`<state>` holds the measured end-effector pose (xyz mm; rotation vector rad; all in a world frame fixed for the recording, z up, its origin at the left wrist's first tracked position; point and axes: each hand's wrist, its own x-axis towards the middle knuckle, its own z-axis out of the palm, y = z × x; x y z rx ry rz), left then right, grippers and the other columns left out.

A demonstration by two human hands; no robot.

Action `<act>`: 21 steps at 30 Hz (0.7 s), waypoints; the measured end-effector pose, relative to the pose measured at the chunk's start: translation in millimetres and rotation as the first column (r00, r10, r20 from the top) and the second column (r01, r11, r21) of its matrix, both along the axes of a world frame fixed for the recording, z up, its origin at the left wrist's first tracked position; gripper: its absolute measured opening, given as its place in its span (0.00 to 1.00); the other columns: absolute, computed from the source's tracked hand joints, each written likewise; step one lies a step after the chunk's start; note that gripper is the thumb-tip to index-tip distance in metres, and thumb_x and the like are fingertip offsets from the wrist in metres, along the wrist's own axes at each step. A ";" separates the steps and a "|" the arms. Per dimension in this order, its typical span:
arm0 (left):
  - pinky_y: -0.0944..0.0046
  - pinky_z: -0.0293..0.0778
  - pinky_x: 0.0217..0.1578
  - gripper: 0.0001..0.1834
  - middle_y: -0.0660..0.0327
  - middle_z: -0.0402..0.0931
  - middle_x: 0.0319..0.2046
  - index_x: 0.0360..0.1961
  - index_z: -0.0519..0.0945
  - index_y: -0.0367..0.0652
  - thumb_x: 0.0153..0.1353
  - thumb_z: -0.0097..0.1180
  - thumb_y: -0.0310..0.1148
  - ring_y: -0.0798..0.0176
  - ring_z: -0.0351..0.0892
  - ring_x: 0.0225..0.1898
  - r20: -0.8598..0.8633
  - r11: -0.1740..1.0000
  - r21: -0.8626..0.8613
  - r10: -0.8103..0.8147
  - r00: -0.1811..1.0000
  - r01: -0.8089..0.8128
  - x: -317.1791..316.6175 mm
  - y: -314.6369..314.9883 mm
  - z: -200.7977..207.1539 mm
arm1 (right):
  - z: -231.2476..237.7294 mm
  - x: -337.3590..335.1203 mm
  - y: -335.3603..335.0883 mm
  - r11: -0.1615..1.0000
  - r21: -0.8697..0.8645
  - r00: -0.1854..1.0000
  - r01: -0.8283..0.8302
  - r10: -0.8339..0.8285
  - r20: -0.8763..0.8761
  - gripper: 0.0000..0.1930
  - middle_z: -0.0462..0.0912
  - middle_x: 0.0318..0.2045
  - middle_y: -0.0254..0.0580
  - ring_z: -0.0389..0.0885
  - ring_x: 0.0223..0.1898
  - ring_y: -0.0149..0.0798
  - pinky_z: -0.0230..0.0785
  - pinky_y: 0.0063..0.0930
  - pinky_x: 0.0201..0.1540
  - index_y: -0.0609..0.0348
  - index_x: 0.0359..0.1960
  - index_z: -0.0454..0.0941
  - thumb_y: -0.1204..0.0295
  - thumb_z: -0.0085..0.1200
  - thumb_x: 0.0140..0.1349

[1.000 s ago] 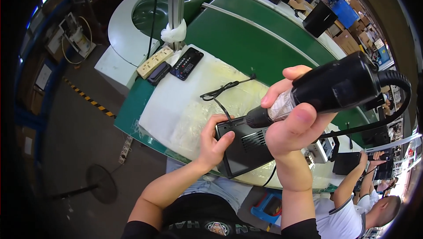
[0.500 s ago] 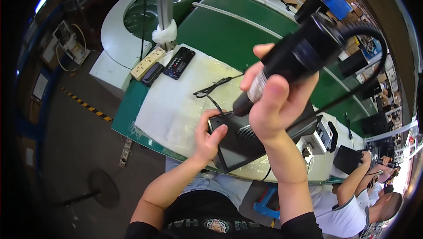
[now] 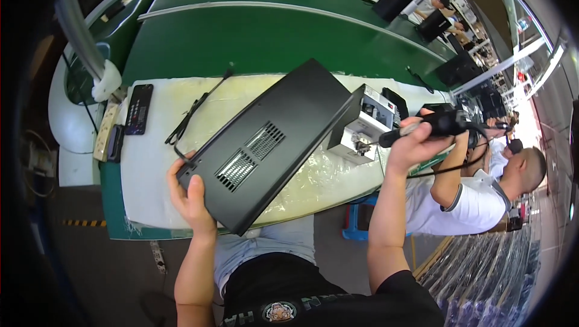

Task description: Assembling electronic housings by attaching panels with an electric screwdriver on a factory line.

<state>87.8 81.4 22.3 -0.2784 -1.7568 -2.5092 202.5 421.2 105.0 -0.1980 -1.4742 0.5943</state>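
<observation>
My left hand (image 3: pixel 192 203) grips the near left corner of a black metal casing (image 3: pixel 301 116), thumb on top and fingers at its edge. The casing has two slotted vent patches and lies aslant over the table mat. A black cable (image 3: pixel 194 110) runs from its left corner and is bundled on the mat. In my right hand (image 3: pixel 413 149) is a black electric screwdriver (image 3: pixel 445 123), fingers wrapped round its body. Its bit points left at the front of a white boxy screw feeder (image 3: pixel 362 131); whether a screw sits on the tip is too small to tell.
Left on the mat (image 3: pixel 151 176) lies a smartphone (image 3: pixel 140 108), with a power strip (image 3: pixel 105 133) and a small dark object (image 3: pixel 115 144) beside it. Beyond runs a green conveyor (image 3: pixel 271 37). A co-worker in a white shirt (image 3: pixel 473 203) sits right, near a blue stool (image 3: pixel 354 221).
My right hand has carried the screwdriver from above the casing's left corner rightward to the screw feeder. The view has turned right. My left hand still holds the casing.
</observation>
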 end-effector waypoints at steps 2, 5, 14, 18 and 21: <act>0.59 0.64 0.57 0.22 0.49 0.72 0.53 0.55 0.67 0.33 0.61 0.50 0.31 0.57 0.71 0.52 0.030 1.000 0.000 -0.015 0.999 0.015 2.3 0.4 4.2 | -23.9 6.1 15.1 0.996 0.085 0.999 0.029 -0.033 0.042 0.31 0.75 0.43 0.53 0.76 0.22 0.32 0.71 0.26 0.29 0.64 0.63 0.45 0.66 0.48 0.67; 0.59 0.63 0.58 0.23 0.49 0.70 0.54 0.57 0.66 0.33 0.63 0.49 0.33 0.57 0.70 0.53 0.083 0.998 -0.069 0.014 0.996 -0.008 5.6 -0.5 4.6 | -37.2 16.9 17.4 0.996 0.082 0.996 0.026 -0.033 0.085 0.32 0.75 0.43 0.53 0.75 0.22 0.33 0.71 0.26 0.27 0.61 0.64 0.44 0.62 0.48 0.68; 0.59 0.56 0.62 0.29 0.51 0.67 0.53 0.58 0.66 0.30 0.56 0.50 0.34 0.57 0.65 0.57 -0.118 0.991 -0.125 0.039 0.992 -0.054 6.1 -2.5 -5.1 | 69.5 -4.2 -96.7 0.973 -0.180 0.984 -0.147 0.163 0.074 0.35 0.74 0.24 0.41 0.69 0.21 0.30 0.64 0.20 0.28 0.66 0.54 0.64 0.41 0.38 0.67; 0.60 0.60 0.60 0.27 0.50 0.67 0.54 0.57 0.67 0.32 0.57 0.52 0.33 0.57 0.66 0.56 -0.038 1.000 -0.002 0.019 0.999 -0.019 9.9 -2.1 -8.1 | 107.7 -55.7 -187.7 0.802 -0.344 0.864 -0.488 0.500 -0.058 0.43 0.67 0.17 0.36 0.64 0.22 0.30 0.60 0.20 0.30 0.66 0.55 0.64 0.32 0.39 0.61; 0.61 0.61 0.59 0.26 0.51 0.68 0.53 0.56 0.68 0.32 0.57 0.53 0.33 0.58 0.67 0.55 -0.059 0.998 0.046 0.036 0.998 -0.033 10.3 2.3 -7.0 | 114.5 -85.0 -213.7 0.735 -0.265 0.750 -0.624 0.659 0.060 0.46 0.69 0.17 0.36 0.67 0.22 0.31 0.63 0.21 0.29 0.67 0.55 0.63 0.29 0.38 0.59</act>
